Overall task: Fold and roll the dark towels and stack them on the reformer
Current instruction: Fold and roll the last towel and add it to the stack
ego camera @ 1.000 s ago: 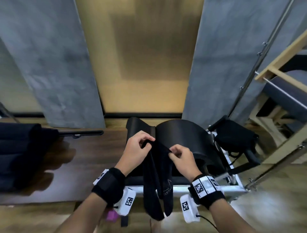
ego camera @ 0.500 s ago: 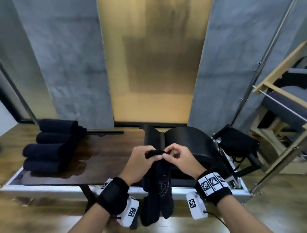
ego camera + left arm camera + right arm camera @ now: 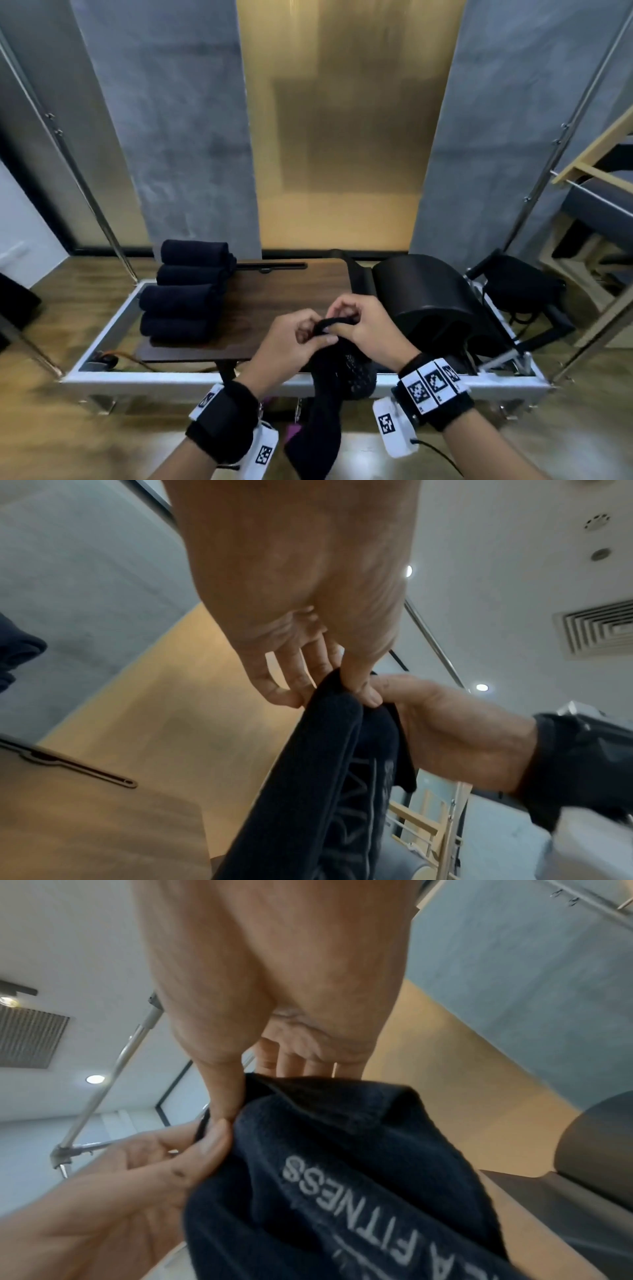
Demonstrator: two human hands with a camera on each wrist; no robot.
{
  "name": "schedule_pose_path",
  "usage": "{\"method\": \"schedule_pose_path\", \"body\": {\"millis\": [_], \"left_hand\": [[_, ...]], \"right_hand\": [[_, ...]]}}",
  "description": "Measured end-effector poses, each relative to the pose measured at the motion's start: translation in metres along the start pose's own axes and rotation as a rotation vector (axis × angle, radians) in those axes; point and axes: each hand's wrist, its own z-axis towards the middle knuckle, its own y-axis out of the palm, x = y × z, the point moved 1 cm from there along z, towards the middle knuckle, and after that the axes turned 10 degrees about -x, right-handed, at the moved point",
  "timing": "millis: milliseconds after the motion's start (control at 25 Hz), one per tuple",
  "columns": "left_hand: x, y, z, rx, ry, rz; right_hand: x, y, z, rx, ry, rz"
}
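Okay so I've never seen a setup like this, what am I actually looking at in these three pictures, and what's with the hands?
No machine here: a person wears three cameras. One sits on the head and looks down; one sits on each wrist, looking along the hand. The left hand and the right hand both pinch the top edge of a dark towel, which hangs down between them. The right wrist view shows FITNESS printed on it. Four rolled towels lie stacked on the wooden board of the reformer, an exercise bench.

Reformer (image 3: 102,346): white-framed, with a dark wooden board (image 3: 287,294).
At 9 o'clock: four rolled towels (image 3: 185,294) stacked.
At 3 o'clock: black arc barrel (image 3: 428,294).
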Motion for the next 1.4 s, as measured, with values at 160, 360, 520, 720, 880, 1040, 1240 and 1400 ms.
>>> {"method": "schedule_pose_path", "body": {"millis": [160,360,520,720,880,1040,1240,1400], "left_hand": [[-0.008,-0.033,-0.031,0.13,0.098,0.11],[-0.014,-0.053,-0.07,0.089,0.104,0.277],[-0.001,-0.055,-0.079,0.018,0.12,0.177],[0.001,-0.07,-0.089,0.129,0.244,0.154],[-0.003,-0.094,-0.096,0.368,0.252,0.116],[-0.014,-0.141,-0.105,0.525,0.182,-0.007],[-0.039,-0.174,-0.122,0.591,0.089,-0.027],[-0.046,-0.187,-0.136,0.602,0.049,-0.033]], "right_hand": [[0.006,0.019,-0.026,0.058,0.117,-0.009],[-0.025,0.062,-0.023,0.149,0.088,0.001],[-0.056,0.096,-0.005,0.158,0.024,0.014],[-0.059,0.109,-0.007,0.167,0.013,0.054],[-0.026,0.106,-0.033,-0.01,0.243,-0.039],[-0.004,0.082,-0.065,0.032,0.376,-0.183],[-0.019,0.052,-0.061,0.255,0.3,-0.144],[-0.035,0.044,-0.053,0.415,0.232,-0.132]]}}
